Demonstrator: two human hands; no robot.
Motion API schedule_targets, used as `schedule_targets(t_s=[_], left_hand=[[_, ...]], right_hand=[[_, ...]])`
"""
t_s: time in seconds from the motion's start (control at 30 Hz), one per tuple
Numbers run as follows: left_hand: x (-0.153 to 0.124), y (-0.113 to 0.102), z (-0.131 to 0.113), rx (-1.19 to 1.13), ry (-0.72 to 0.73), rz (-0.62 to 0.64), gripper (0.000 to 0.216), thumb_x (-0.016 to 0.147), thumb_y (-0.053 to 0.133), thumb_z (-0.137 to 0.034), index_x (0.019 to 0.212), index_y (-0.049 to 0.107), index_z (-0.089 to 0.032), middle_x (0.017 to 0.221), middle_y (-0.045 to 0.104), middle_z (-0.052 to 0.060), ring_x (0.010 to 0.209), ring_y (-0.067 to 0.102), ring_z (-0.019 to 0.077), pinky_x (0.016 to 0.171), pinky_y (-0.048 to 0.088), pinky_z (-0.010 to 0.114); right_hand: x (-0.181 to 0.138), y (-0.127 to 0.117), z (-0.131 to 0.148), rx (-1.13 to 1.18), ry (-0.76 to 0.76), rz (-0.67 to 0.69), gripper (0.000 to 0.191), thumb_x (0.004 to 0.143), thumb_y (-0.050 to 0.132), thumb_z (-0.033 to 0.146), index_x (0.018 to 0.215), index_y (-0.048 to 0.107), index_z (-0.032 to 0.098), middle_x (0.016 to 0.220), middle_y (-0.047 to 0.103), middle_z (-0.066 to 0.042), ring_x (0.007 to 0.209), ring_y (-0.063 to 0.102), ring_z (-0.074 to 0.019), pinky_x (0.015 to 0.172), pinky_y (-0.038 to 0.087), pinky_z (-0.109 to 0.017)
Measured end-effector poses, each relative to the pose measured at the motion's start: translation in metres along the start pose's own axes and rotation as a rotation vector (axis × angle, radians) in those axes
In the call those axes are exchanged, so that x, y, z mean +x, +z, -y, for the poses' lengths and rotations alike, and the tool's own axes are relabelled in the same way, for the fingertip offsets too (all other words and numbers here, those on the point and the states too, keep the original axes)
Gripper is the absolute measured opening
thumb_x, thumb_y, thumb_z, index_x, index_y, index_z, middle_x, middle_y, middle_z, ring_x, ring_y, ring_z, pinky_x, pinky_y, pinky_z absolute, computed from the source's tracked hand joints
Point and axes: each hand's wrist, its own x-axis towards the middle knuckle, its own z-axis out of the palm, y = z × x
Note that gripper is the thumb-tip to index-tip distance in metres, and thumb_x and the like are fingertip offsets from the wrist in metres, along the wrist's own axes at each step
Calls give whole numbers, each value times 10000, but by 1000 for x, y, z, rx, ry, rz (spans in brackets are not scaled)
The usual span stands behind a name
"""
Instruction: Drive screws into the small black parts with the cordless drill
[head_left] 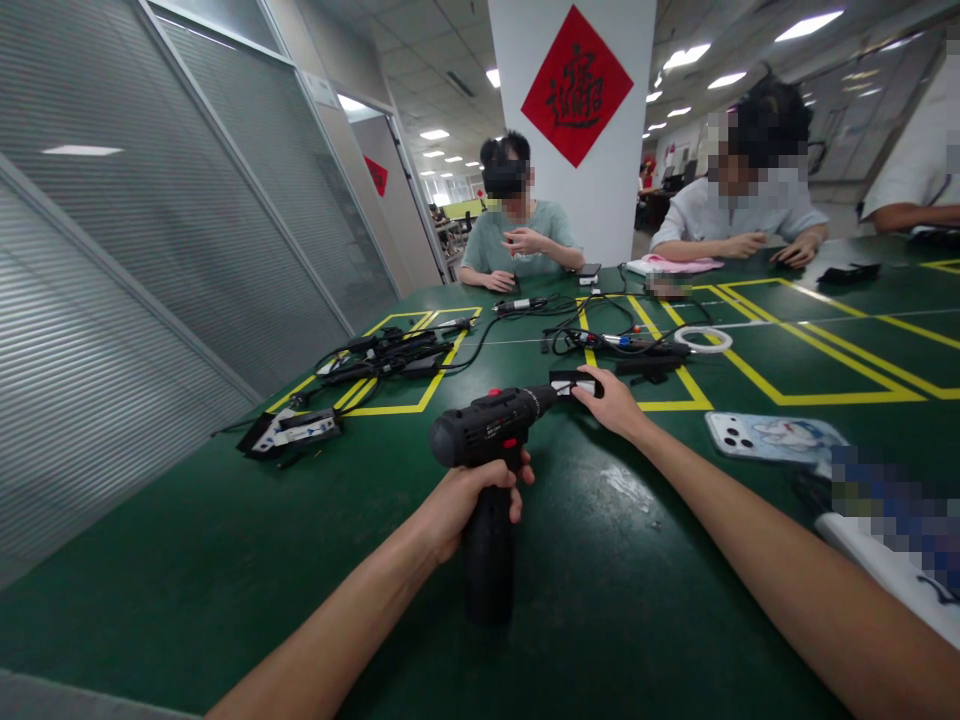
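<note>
A black cordless drill with red buttons stands upright over the green table, its chuck pointing forward and a little right. Wrapped round its handle is my left hand, fingers closed. My right hand grips a small black-and-white block from the right, thumb and fingers on its end. The drill's front end meets the block's near side; whether the bit is inside it I cannot tell.
Tangled black cables and a black-and-white part lie at left. Beyond my right hand are more cables and a white ring. A phone lies at right. Two people sit across the green table, another sits far right.
</note>
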Motion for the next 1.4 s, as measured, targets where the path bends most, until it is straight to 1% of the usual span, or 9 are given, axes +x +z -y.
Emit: schedule_targets(t_s=[0.13, 0.33, 0.6, 0.87, 1.13, 1.4], left_hand=[[0, -1, 2, -3, 19, 9, 240, 717, 494, -156, 951, 545, -131, 868, 572, 47, 514, 533, 101, 563, 439, 274], [0, -1, 3, -1, 11, 11, 240, 719, 492, -156, 952, 542, -131, 868, 557, 42, 515, 531, 97, 543, 427, 260], [0, 0, 1, -12, 8, 3, 256, 699, 502, -165, 948, 553, -130, 868, 572, 48, 507, 528, 102, 552, 433, 275], [-2, 1, -1, -19, -25, -17, 264, 672, 528, -175, 927, 558, -114, 856, 590, 63, 492, 534, 109, 538, 427, 277], [-3, 2, 1, 3, -59, -12, 245, 687, 507, -158, 927, 549, -128, 858, 575, 48, 499, 533, 102, 520, 407, 254], [-5, 2, -2, 15, -71, -25, 259, 674, 520, -169, 926, 555, -126, 845, 575, 52, 498, 532, 105, 512, 391, 249]], right_hand=[[0, 0, 0, 3, 1, 0, 404, 787, 550, 367, 1166, 557, 226, 1111, 583, -72, 997, 569, -212, 918, 425, -365], [0, 1, 0, 8, 0, -14, 409, 783, 551, 360, 1165, 556, 216, 1116, 584, -73, 1011, 560, -212, 925, 419, -359], [3, 1, 5, 26, 98, -28, 346, 817, 503, 403, 1099, 600, 229, 1081, 612, -66, 972, 575, -215, 895, 432, -378], [1, 4, 7, -41, 38, -68, 342, 829, 486, 398, 1099, 590, 217, 1080, 608, -80, 989, 570, -228, 910, 422, -385], [2, 4, 7, -22, 14, -62, 337, 812, 509, 345, 1108, 583, 202, 1083, 611, -76, 993, 571, -213, 920, 424, -360], [2, 4, 6, -8, 39, -60, 343, 798, 523, 351, 1105, 585, 212, 1081, 612, -71, 984, 573, -216, 910, 430, -371]])
